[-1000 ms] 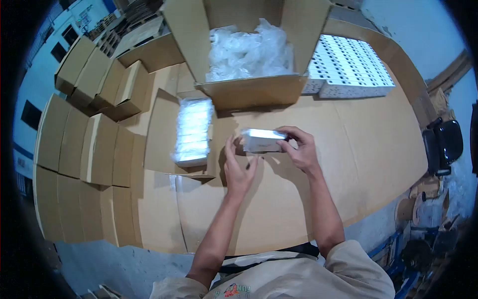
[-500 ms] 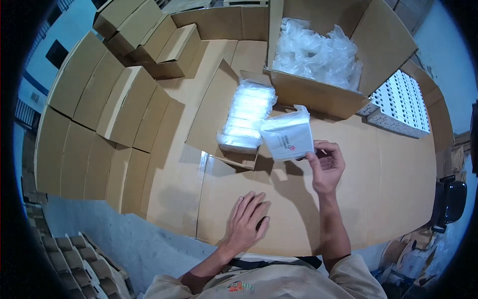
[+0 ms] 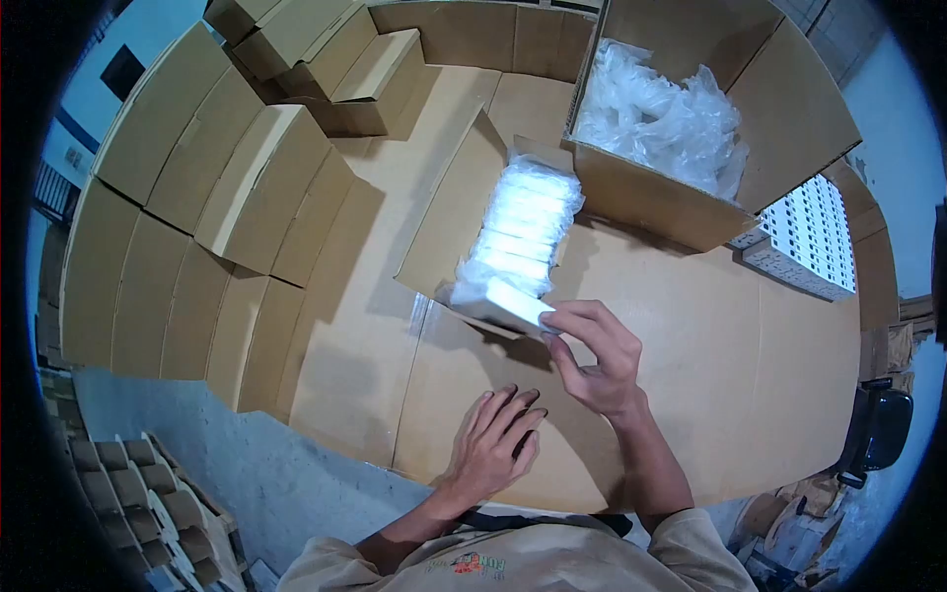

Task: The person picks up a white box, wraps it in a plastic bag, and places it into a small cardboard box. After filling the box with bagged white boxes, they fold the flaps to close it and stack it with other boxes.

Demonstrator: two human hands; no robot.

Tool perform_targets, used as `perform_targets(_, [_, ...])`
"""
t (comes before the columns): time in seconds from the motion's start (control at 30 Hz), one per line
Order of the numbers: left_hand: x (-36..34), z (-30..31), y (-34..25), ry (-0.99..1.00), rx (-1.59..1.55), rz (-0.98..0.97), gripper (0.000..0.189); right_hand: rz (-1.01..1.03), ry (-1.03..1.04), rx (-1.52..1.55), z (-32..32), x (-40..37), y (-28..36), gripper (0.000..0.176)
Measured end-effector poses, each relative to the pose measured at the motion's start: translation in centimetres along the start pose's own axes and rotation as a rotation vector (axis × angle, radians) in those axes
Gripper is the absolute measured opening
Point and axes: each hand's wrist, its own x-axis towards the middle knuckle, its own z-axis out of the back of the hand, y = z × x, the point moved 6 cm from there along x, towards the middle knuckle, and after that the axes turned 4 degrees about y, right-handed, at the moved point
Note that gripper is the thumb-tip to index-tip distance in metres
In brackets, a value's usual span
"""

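My right hand [image 3: 600, 360] pinches the right end of a flat white packet [image 3: 505, 306] between thumb and fingers. That packet is at the near end of a small open cardboard box [image 3: 449, 212], by the row of plastic-wrapped white packets [image 3: 523, 222] inside. Whether it touches the box floor is hidden. My left hand [image 3: 496, 439] lies on the cardboard-covered table [image 3: 691, 395] below the box, fingers spread, holding nothing.
A large open carton [image 3: 661, 192] with crumpled clear plastic bags [image 3: 661, 123] stands at the back right. Beside it are stacked white pieces with dark square marks [image 3: 804, 237]. Closed cardboard boxes [image 3: 197, 217] are stacked at left, with more boxes [image 3: 330, 69] behind.
My right hand has moved left with the white packet, from beside the small box to its near end. The packet has turned from face-on to edge-up. My left hand stays on the table.
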Motion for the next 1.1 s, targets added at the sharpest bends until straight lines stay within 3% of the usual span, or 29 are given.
perform_targets(0.33, [0.1,-0.1,0.1,-0.008,0.000,-0.022,0.032,0.105,0.153,-0.196,-0.4,0.9,1.8,0.037])
perform_targets(0.63, [0.1,0.0,0.0,-0.006,-0.003,-0.027,0.033,0.064,0.367,-0.251,-2.8,1.6,1.5,0.036])
perform_targets(1.1, [0.2,0.0,0.1,-0.014,-0.030,-0.012,0.030,0.003,0.356,-0.223,-4.6,0.2,-0.5,0.026])
